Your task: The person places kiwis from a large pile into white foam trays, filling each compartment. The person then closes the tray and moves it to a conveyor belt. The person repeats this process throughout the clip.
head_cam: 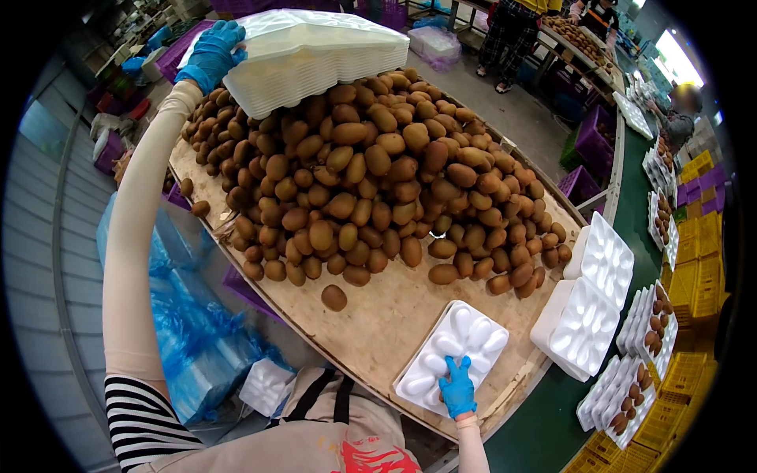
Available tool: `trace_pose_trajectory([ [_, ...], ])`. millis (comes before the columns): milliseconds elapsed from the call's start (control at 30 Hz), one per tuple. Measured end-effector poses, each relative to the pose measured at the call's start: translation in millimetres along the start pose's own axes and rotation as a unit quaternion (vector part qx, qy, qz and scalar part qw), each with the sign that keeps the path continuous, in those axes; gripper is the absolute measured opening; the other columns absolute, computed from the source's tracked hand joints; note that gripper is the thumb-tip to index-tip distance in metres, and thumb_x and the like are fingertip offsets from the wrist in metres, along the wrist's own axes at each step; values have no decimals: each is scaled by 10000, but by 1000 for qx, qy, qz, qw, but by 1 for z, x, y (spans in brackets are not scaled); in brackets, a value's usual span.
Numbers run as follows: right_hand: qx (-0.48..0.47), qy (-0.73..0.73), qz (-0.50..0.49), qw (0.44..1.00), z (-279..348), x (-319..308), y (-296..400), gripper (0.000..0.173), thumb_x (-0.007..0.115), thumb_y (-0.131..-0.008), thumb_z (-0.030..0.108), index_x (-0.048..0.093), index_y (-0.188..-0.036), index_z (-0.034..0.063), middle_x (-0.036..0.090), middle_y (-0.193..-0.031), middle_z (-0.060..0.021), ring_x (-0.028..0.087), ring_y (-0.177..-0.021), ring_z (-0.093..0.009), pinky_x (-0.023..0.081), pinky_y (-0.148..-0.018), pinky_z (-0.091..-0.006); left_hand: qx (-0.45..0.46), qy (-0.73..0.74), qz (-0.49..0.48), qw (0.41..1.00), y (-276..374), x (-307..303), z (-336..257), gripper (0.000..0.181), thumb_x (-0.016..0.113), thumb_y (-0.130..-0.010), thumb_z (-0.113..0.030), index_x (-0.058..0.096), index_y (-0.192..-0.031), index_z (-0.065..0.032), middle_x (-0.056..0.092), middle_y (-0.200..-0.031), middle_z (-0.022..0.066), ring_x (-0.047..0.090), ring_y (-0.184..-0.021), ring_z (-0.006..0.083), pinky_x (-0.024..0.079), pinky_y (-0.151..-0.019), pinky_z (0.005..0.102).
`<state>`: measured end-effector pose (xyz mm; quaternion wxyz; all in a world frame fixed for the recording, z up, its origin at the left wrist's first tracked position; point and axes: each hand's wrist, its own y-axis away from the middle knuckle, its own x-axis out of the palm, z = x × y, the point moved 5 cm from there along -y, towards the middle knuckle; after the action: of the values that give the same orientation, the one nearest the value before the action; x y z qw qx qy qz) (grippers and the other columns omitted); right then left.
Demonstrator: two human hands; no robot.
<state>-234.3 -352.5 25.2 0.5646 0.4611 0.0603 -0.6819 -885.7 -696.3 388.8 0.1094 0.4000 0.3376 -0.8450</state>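
Note:
My left hand (214, 54), in a blue glove, reaches to the far left and rests on the end of a tall stack of white plastic trays (313, 56) behind the kiwifruit heap. Brown kiwifruit (366, 177) are piled over the wooden table (378, 307). Close to me, my right hand (458, 387), also gloved in blue, lies over the lower part of a white moulded tray (473, 337) with empty hollows. A bit of brown, seemingly a kiwifruit, shows beside its fingers; whether they grip it is hidden. One kiwifruit (334, 297) lies apart from the pile.
White tray stacks (582, 325) stand at the table's right edge. Beyond runs a green conveyor belt (550, 408) with partly filled trays (630, 408) and yellow crates (674, 378) past it. Blue plastic-wrapped bundles (201, 355) lie at lower left. Several people stand farther back.

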Motion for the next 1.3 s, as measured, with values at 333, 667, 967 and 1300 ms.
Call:
trace_pose_trajectory([
  [333,-14,9,-5,1000,-3,4,0,609,663,-798,170,491,-1382,195,302,-1471,-304,646,-941,-382,528,-822,-420,-94,-49,-3,994,5,-24,-5,374,652,-864,-230,607,-1204,-81,590,-1217,157,529,-1166,355,420,-1015,418],
  [667,-37,4,-10,999,-8,8,-3,573,645,-819,192,491,-1371,190,329,-1452,-308,636,-952,-398,527,-826,-443,92,46,-87,991,-7,-88,-86,416,684,-805,-41,604,-1213,-36,558,-1318,136,571,-1146,303,427,-1020,390],
  [967,-117,-40,-12,992,20,29,-17,448,560,-855,175,536,-1298,110,512,-1255,-227,586,-1040,-378,492,-856,-430,354,472,234,773,94,-139,-562,309,626,-764,-129,634,-1052,-20,554,-1250,191,562,-1094,313,418,-968,426],
  [1300,-180,-216,-172,944,49,-49,89,330,615,-858,58,655,-1183,96,603,-995,-182,600,-867,-337,491,-826,-404,304,410,231,828,265,-105,-653,222,614,-777,-145,633,-993,-97,516,-1291,198,556,-1058,302,469,-868,410],
])
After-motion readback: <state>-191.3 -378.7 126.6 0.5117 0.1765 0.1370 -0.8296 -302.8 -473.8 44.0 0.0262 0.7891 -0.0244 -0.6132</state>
